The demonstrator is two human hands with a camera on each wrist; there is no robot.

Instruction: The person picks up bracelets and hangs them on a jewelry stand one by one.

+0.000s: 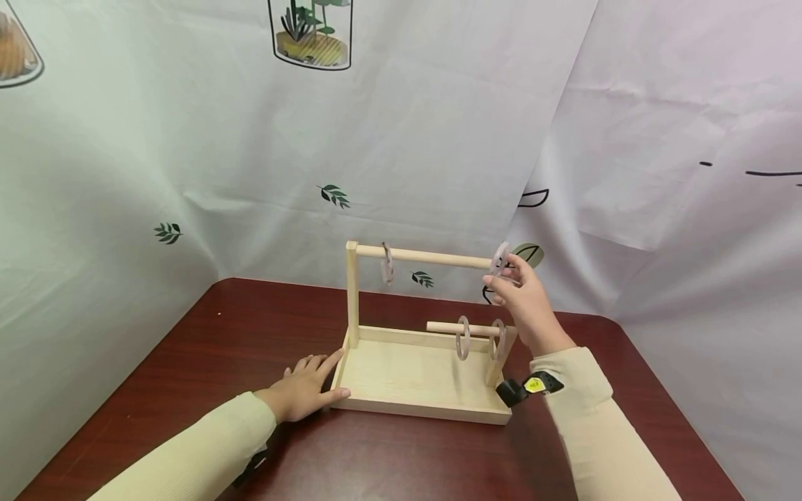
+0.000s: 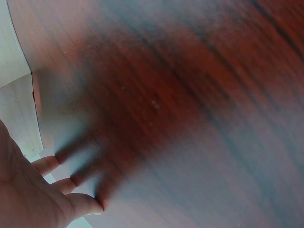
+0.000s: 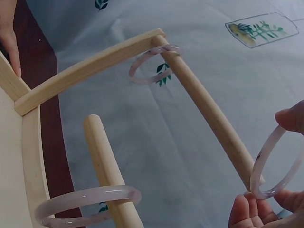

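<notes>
With thumb and fingers, my right hand [image 1: 529, 306] pinches a pale translucent bangle [image 3: 266, 154] at the free right end of the upper rod [image 1: 438, 259] of a wooden stand. Whether the rod tip is inside the ring I cannot tell. Another bangle [image 3: 137, 66] hangs near the left end of that rod. Two more bangles, one nearer the middle [image 1: 460, 348] and one by the post [image 1: 501, 341], hang on the shorter lower rod [image 1: 441, 326]. My left hand [image 1: 303, 386] rests at the left end of the stand's tray base [image 1: 420, 409], fingers spread, thumb on the front corner.
A dark red-brown wooden table [image 1: 213, 341] carries the stand. White cloth [image 1: 263, 174] printed with leaves and jars hangs behind and at both sides. The lower rod's post [image 1: 499, 362] rises from the tray's right end, close to my right wrist.
</notes>
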